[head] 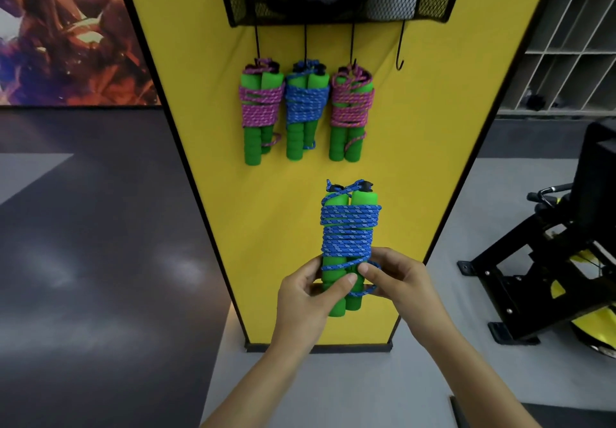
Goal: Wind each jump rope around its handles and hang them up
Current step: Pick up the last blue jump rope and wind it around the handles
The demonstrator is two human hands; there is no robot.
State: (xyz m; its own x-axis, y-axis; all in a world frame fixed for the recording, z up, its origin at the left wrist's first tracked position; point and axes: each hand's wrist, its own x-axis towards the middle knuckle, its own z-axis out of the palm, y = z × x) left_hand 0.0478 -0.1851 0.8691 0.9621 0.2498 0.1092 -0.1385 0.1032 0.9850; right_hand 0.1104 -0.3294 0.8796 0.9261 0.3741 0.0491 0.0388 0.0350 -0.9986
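Blue jump rope (348,237) gripped by both hands; 3 hang.

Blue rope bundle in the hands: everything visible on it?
The held jump rope has two green foam-looking handles side by side, upright, black caps on top. Blue white-flecked cord is wound round them in many turns; the bottom ends are bare. The left hand holds the lower handles, thumb across the front; the right hand pinches a loose cord loop at lower right. It is in front of the yellow panel.
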